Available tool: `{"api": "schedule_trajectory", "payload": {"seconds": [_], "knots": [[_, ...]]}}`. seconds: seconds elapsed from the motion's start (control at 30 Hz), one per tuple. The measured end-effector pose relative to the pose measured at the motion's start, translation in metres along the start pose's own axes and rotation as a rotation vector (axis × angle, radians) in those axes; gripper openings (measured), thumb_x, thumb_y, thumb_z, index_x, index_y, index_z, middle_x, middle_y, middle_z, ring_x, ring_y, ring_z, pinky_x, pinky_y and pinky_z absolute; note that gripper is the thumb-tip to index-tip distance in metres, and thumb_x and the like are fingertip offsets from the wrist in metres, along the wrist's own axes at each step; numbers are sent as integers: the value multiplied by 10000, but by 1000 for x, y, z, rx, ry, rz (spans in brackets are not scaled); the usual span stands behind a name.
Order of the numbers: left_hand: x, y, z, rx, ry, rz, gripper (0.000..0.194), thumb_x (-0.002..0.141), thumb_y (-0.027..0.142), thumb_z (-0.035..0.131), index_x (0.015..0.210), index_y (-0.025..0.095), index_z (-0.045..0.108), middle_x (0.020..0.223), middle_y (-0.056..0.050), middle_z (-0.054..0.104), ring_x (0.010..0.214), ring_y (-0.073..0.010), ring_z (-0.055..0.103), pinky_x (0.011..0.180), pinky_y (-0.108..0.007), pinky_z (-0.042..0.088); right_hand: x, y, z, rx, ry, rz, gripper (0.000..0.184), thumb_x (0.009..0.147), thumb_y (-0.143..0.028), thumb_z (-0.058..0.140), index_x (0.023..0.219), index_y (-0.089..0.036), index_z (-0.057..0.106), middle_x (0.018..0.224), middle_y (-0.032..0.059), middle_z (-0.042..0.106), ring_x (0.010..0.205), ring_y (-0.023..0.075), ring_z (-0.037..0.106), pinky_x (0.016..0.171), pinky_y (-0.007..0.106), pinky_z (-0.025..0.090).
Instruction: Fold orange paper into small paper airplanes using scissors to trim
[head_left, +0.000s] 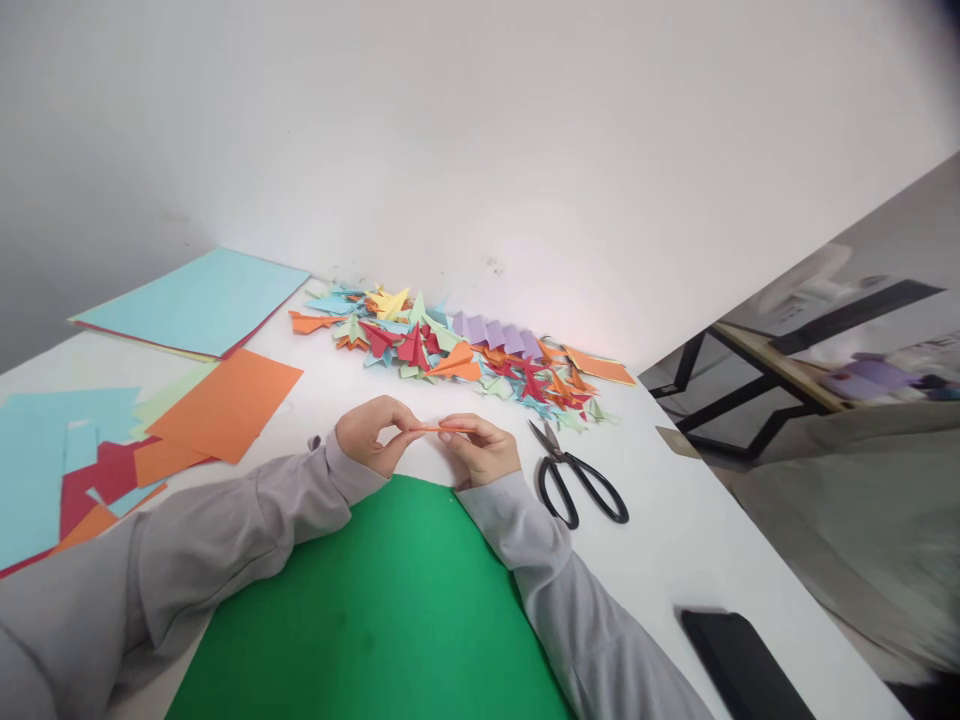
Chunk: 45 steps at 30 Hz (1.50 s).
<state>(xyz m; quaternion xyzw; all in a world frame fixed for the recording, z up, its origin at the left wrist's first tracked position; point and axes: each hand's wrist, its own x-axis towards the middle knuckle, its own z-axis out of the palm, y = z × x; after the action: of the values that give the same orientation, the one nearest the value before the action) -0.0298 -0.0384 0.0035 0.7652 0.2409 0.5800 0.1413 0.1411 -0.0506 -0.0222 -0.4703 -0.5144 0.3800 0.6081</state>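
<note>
Between both hands a small folded piece of orange paper [454,430] is held level, seen nearly edge-on as a thin strip. My left hand [375,434] pinches its left end between thumb and forefinger. At the other end, my right hand [486,449] grips it, thumb below and fingers on top. Both hands hover over the far edge of a green sheet [375,600] lying on the white table. Beyond them spreads a pile of small folded paper planes [456,362] in several colours, with a purple zigzag-folded paper [498,334] at its back.
Black-handled scissors [576,482] lie partly open right of my right hand. A black phone [742,665] rests near the right edge. Blue sheets [202,295], an orange sheet [229,405] and coloured scraps [112,470] cover the left side. A wall [450,150] stands behind the table.
</note>
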Motion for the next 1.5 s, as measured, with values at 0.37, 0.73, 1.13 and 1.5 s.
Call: {"api": "schedule_trajectory", "payload": {"seconds": [0.37,0.73,1.13,1.5], "knots": [[-2,3,0,-8,2,-181,90,726,168,636,782,184,568,740,-22,671,701,-133,657,658,-259,562,1,-3,3,36,30,19,94,517,-196,732,594,-228,687,653,-5,657,659,144,581,586,273,461],[-1,4,-1,-22,-10,-156,101,729,179,634,752,182,535,755,-27,677,707,-134,660,655,-259,558,-1,-1,0,-73,19,-36,78,579,-247,713,650,-227,689,729,16,666,752,172,596,655,305,479],[1,0,0,-1,7,-120,87,732,155,619,706,180,539,703,-22,668,654,-133,650,590,-240,536,0,-1,1,-24,30,-18,86,566,-230,730,644,-229,693,691,-5,659,706,149,588,627,278,462],[-2,-5,-1,-22,-39,-186,74,750,135,552,749,194,507,724,-37,661,657,-149,643,607,-273,537,-6,-1,6,63,106,141,218,481,-316,781,633,-196,679,585,-10,650,532,118,555,536,262,457]]}}
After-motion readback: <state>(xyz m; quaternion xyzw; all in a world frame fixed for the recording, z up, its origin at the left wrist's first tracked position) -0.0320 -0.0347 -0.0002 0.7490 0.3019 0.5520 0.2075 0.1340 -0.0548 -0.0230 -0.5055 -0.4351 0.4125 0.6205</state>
